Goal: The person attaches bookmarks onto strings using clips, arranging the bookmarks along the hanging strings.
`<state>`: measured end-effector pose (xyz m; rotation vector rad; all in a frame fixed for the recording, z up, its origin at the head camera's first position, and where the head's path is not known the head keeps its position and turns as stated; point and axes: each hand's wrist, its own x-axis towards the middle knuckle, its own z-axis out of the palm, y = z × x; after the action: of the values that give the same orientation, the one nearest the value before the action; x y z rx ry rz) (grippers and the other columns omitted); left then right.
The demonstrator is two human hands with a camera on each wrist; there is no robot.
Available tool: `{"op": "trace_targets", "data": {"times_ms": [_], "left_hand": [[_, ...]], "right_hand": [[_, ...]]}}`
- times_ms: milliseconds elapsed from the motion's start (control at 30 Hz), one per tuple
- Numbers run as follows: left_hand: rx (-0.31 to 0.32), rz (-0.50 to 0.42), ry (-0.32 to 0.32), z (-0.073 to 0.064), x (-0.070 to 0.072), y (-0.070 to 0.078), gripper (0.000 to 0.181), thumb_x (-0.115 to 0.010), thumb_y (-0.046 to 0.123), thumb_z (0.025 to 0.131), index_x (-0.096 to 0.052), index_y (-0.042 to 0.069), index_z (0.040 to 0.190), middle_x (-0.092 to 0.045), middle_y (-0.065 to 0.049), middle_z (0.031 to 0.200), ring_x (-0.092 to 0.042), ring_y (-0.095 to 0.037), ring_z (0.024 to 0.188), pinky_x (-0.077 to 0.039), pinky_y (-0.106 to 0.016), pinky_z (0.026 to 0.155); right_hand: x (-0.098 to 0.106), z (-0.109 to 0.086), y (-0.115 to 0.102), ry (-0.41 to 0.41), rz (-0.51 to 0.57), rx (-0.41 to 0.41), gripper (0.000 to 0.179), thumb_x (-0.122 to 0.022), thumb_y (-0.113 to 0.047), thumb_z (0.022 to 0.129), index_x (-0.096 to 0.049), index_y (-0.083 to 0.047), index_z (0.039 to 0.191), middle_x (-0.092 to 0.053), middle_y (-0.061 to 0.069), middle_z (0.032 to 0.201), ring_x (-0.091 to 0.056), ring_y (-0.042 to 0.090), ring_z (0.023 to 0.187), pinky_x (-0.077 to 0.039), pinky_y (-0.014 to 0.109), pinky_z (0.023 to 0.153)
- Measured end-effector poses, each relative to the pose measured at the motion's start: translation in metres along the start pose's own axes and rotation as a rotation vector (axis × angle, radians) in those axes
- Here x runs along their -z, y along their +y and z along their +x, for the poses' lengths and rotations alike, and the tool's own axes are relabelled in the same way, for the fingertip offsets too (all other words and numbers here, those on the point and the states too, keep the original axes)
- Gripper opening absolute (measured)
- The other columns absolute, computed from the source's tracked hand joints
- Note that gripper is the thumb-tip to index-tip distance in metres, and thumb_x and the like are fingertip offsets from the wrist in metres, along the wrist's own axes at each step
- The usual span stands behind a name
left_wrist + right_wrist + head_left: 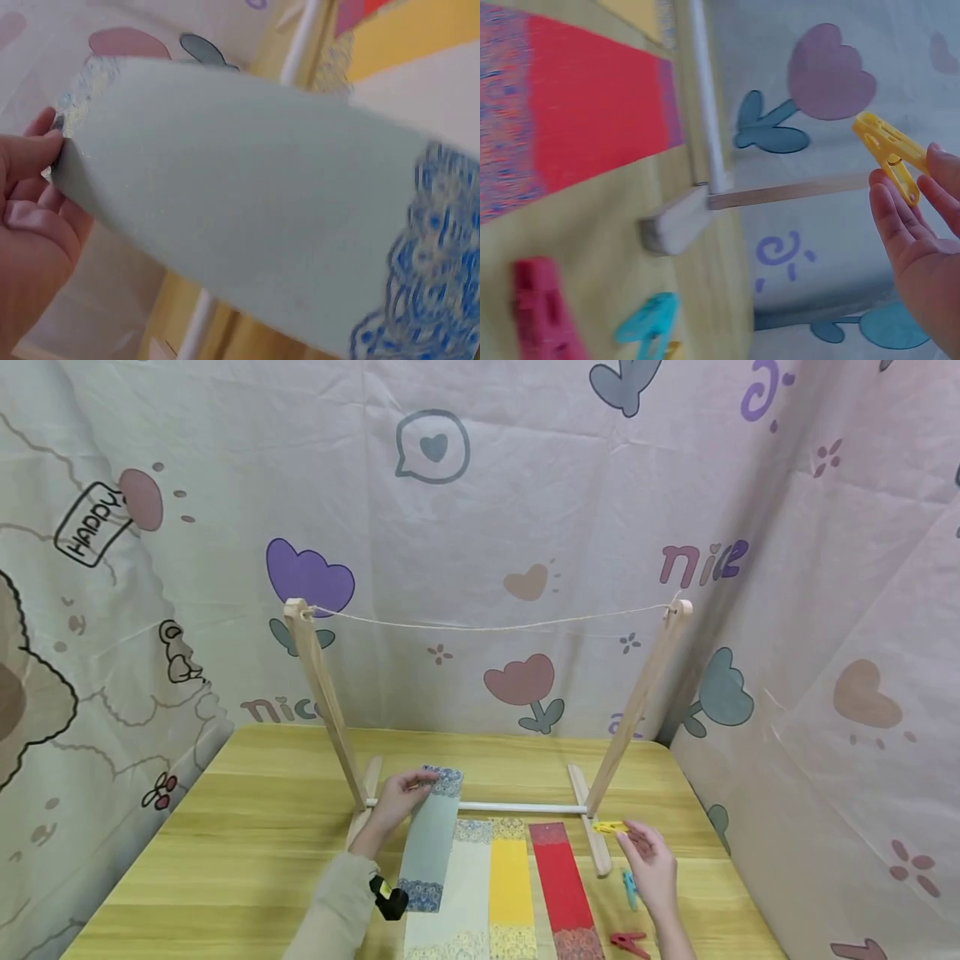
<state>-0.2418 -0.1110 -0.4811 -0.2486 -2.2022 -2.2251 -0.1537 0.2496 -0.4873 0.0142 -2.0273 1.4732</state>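
My left hand [401,795] pinches a pale grey-green paper strip [431,839] by its upper left edge. Blue lace-like patterns band both ends of the strip, which is lifted and tilted in front of the wooden frame. In the right wrist view, a yellow clothespin [889,154] is held between the thumb and fingers of my right hand [926,240]. That hand hovers over the right foot of the frame. A thin string [487,627] sags between the frame's two wooden posts [322,693], with nothing hanging from it.
A whitish strip [467,893], a yellow strip [510,881] and a red strip [564,881] lie on the wooden table [202,843]. Near the right hand lie a blue clothespin [630,890] and a red clothespin [630,943]. A white rod [525,808] joins the frame's feet.
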Motion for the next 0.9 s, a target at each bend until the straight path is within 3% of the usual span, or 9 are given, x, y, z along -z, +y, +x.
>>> {"op": "trace_targets", "data": {"times_ms": [100,233,367,433,467,600,667,733,900], "left_hand": [[-0.016,0.018,0.019,0.002,-0.007,0.006,0.02,-0.053,-0.01,0.083,-0.059,-0.008,0.102,-0.058,-0.018,0.106,-0.056,-0.023,0.091,-0.048,-0.026,0.074],[-0.018,0.023,0.004,0.007,-0.014,0.012,0.022,-0.053,-0.007,0.084,-0.06,-0.005,0.104,-0.058,-0.017,0.11,-0.056,-0.024,0.094,-0.048,-0.028,0.076],[-0.022,0.013,-0.024,0.013,-0.021,0.018,0.022,-0.052,-0.006,0.085,-0.061,-0.004,0.105,-0.057,-0.016,0.112,-0.056,-0.024,0.094,-0.048,-0.031,0.077],[-0.034,0.004,-0.035,0.015,-0.024,0.022,0.022,-0.051,-0.005,0.086,-0.061,-0.004,0.105,-0.057,-0.016,0.112,-0.056,-0.024,0.094,-0.048,-0.032,0.077],[-0.037,0.002,-0.038,0.016,-0.026,0.024,0.022,-0.051,-0.005,0.086,-0.061,-0.004,0.105,-0.057,-0.016,0.112,-0.055,-0.024,0.093,-0.048,-0.032,0.077],[-0.059,-0.009,-0.058,0.019,-0.032,0.032,0.022,-0.051,-0.004,0.086,-0.061,-0.004,0.105,-0.057,-0.015,0.111,-0.055,-0.023,0.092,-0.048,-0.032,0.076],[-0.058,-0.01,-0.062,0.021,-0.035,0.034,0.021,-0.051,-0.004,0.086,-0.062,-0.003,0.105,-0.057,-0.014,0.11,-0.055,-0.022,0.091,-0.048,-0.031,0.076],[-0.062,-0.009,-0.064,0.023,-0.037,0.036,0.021,-0.051,-0.004,0.086,-0.062,-0.003,0.104,-0.058,-0.013,0.109,-0.056,-0.021,0.09,-0.048,-0.031,0.074],[-0.09,-0.008,-0.074,0.031,-0.042,0.043,0.021,-0.051,-0.005,0.085,-0.061,-0.005,0.104,-0.058,-0.015,0.108,-0.056,-0.019,0.085,-0.049,-0.03,0.073]], "right_hand": [[0.001,0.007,-0.004,-0.005,0.055,0.009,0.02,-0.061,0.015,0.075,-0.056,0.017,0.095,-0.059,0.01,0.09,-0.056,0.0,0.079,-0.045,0.011,0.071],[0.003,0.017,0.0,-0.04,0.163,0.081,0.021,-0.062,0.009,0.077,-0.057,0.016,0.096,-0.06,0.008,0.091,-0.057,0.002,0.08,-0.045,0.012,0.071],[0.008,0.033,0.05,-0.091,0.209,0.176,0.022,-0.065,0.0,0.079,-0.062,0.004,0.1,-0.061,0.006,0.093,-0.057,0.006,0.082,-0.045,0.013,0.072],[0.012,0.039,0.062,-0.132,0.264,0.184,0.023,-0.065,-0.001,0.079,-0.062,0.001,0.102,-0.06,0.009,0.095,-0.058,0.012,0.085,-0.046,0.017,0.074],[0.013,0.045,0.08,-0.133,0.247,0.195,0.024,-0.065,0.0,0.079,-0.062,0.001,0.103,-0.06,0.009,0.097,-0.058,0.013,0.086,-0.046,0.017,0.075],[0.016,0.061,0.111,-0.159,0.236,0.189,0.027,-0.064,-0.001,0.08,-0.061,0.001,0.106,-0.058,0.013,0.101,-0.057,0.019,0.087,-0.047,0.023,0.076],[0.016,0.071,0.133,-0.143,0.147,0.201,0.028,-0.065,-0.004,0.08,-0.061,-0.003,0.108,-0.059,0.01,0.102,-0.058,0.016,0.085,-0.048,0.019,0.073],[0.014,0.076,0.118,-0.138,0.143,0.208,0.028,-0.066,-0.004,0.079,-0.062,-0.002,0.107,-0.06,0.009,0.099,-0.058,0.013,0.082,-0.048,0.017,0.069],[0.008,0.074,0.001,-0.127,0.244,0.179,0.024,-0.065,-0.001,0.079,-0.058,0.012,0.098,-0.059,0.016,0.09,-0.058,0.013,0.077,-0.047,0.015,0.068]]}}
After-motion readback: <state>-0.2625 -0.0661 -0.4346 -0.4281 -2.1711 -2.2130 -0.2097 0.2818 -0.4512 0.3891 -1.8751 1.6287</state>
